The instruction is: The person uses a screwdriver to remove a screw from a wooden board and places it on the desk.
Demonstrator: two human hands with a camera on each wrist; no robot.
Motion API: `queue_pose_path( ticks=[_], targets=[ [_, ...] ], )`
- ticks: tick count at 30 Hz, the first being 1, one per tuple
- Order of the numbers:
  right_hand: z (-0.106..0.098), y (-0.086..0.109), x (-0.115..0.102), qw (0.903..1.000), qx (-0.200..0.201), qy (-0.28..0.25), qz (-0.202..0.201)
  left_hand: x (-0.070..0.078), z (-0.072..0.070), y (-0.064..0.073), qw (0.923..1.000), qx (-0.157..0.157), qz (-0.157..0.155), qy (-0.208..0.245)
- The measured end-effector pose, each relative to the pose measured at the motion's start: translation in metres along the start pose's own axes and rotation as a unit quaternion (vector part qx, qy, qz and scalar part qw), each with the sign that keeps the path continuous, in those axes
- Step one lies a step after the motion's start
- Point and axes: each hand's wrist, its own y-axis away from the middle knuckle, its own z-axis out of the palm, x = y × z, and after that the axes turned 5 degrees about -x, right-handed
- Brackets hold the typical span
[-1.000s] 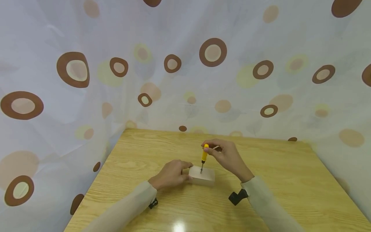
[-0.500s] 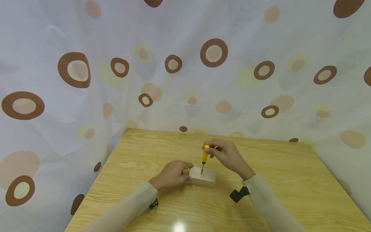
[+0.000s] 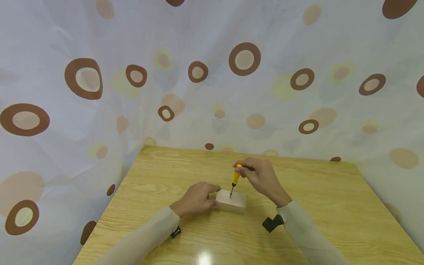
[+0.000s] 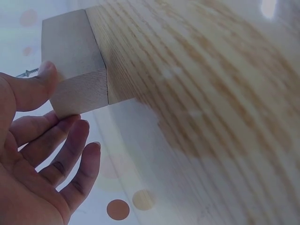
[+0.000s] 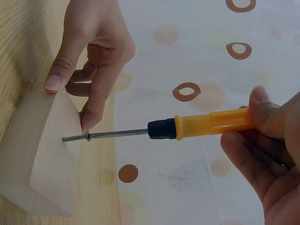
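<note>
A pale wooden block (image 3: 236, 201) lies on the table. My left hand (image 3: 197, 198) grips its left end, thumb on the near side and fingers at the far side, as the left wrist view (image 4: 44, 154) also shows. A screw (image 5: 75, 138) stands in the block's top face, much of its thread exposed. Its head meets the tip of a screwdriver (image 5: 206, 125) with a yellow handle and black collar. My right hand (image 3: 265, 180) pinches the handle's upper end between thumb and fingers. The screwdriver leans a little to the right.
The wood-grain table (image 3: 159, 169) reaches back to a white curtain (image 3: 212, 92) with brown and beige circles, which also hangs at both sides. A black wrist camera (image 3: 272, 223) hangs under the right sleeve.
The screwdriver's handle has tipped slightly right, with my right hand shifting a little the same way. The left hand and the block have stayed in place.
</note>
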Motion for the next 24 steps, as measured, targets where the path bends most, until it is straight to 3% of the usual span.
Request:
queue_pose_path(
  ticks=[7, 16, 20, 24],
  targets=[
    [0.0, 0.0, 0.001, 0.9999, -0.004, 0.005, -0.013, 0.001, -0.001, 0.0, 1.0, 0.001, -0.001, -0.003],
    [0.014, 0.004, 0.001, 0.9964, 0.065, -0.007, 0.055, 0.0, 0.001, 0.001, 1.0, 0.0, -0.001, -0.008],
    [0.012, 0.004, -0.001, 0.9979, 0.055, 0.031, 0.015, 0.0, 0.001, 0.001, 1.0, -0.001, 0.0, -0.006],
    [0.007, 0.001, -0.003, 0.9994, 0.0, 0.019, -0.03, 0.001, 0.0, 0.001, 1.0, -0.005, 0.0, -0.007]
  ],
)
